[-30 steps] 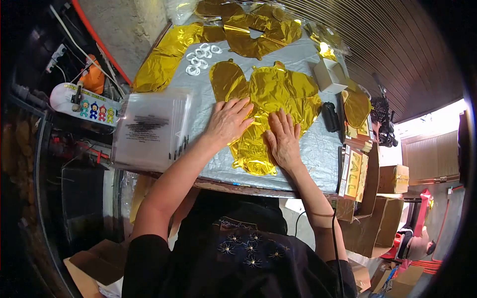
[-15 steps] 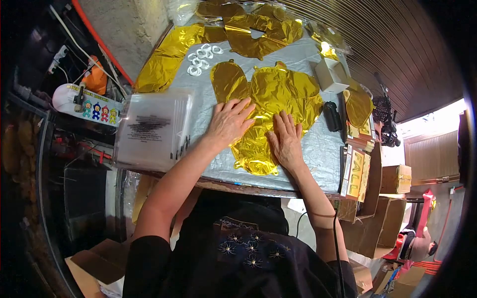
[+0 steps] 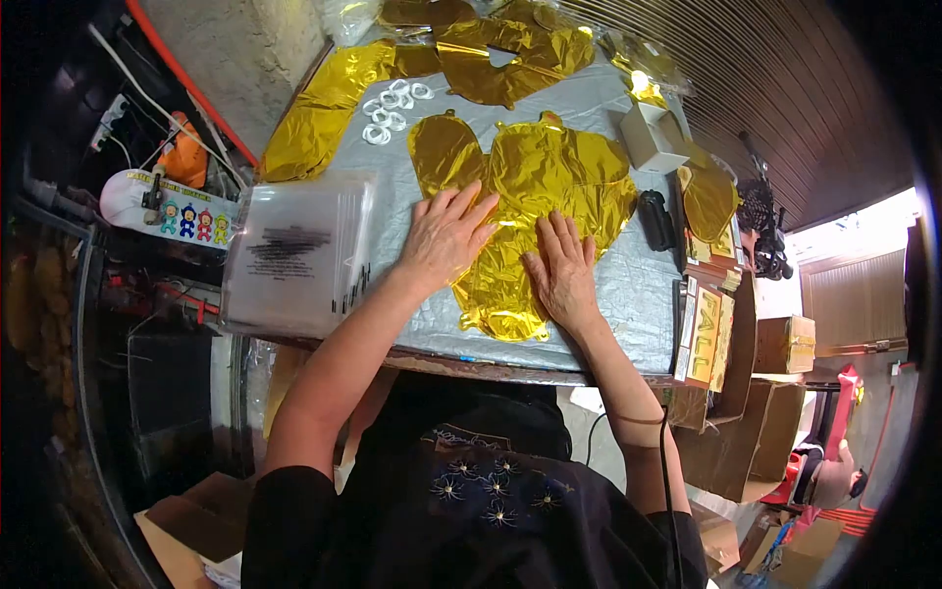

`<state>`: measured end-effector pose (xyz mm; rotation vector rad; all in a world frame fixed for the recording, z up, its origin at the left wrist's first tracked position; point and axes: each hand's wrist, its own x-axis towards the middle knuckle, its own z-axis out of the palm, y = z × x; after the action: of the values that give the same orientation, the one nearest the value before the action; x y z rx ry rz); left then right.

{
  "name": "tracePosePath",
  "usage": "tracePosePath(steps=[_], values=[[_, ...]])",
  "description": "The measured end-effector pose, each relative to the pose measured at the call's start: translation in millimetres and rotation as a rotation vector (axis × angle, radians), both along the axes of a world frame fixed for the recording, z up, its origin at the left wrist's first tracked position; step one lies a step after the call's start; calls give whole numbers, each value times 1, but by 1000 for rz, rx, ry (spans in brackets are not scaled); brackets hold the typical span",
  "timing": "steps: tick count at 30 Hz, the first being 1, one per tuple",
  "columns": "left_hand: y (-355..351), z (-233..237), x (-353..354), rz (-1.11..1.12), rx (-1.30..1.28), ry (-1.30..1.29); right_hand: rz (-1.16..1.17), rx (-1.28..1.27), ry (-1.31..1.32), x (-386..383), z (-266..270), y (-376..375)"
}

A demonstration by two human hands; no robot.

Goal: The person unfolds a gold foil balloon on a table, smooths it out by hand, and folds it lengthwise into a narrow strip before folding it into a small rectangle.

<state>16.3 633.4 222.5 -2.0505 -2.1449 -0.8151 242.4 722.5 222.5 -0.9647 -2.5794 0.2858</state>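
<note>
A flat gold foil balloon (image 3: pixel 564 172) lies spread on the grey covered table (image 3: pixel 643 329) in front of me. My left hand (image 3: pixel 444 239) rests flat on its left part, fingers stretched out, palm down. Lower on the right side, my right hand (image 3: pixel 566 278) also lies flat on the foil with its fingers extended. Neither hand grips anything. Left of my left hand is a stack of clear plastic bags (image 3: pixel 294 260) with printed text. Several coils of white ribbon (image 3: pixel 391 110) sit beyond it.
More gold foil balloons (image 3: pixel 510 59) lie along the table's far side, with another gold foil piece (image 3: pixel 319 123) at the left. A white open box (image 3: pixel 653 139) and a black object (image 3: pixel 654 222) stand on the right. Cardboard boxes (image 3: pixel 731 442) are beside the table's right edge.
My left hand has shifted slightly on the foil, its fingers a little more upward. The right hand stays nearly in place. The whole view has moved slightly.
</note>
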Motion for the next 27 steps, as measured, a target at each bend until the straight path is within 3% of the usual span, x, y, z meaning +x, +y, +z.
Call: tracePosePath(steps=[27], values=[[-1,-3,-3,-11,34,-26,13,55,10,1,-6,2]])
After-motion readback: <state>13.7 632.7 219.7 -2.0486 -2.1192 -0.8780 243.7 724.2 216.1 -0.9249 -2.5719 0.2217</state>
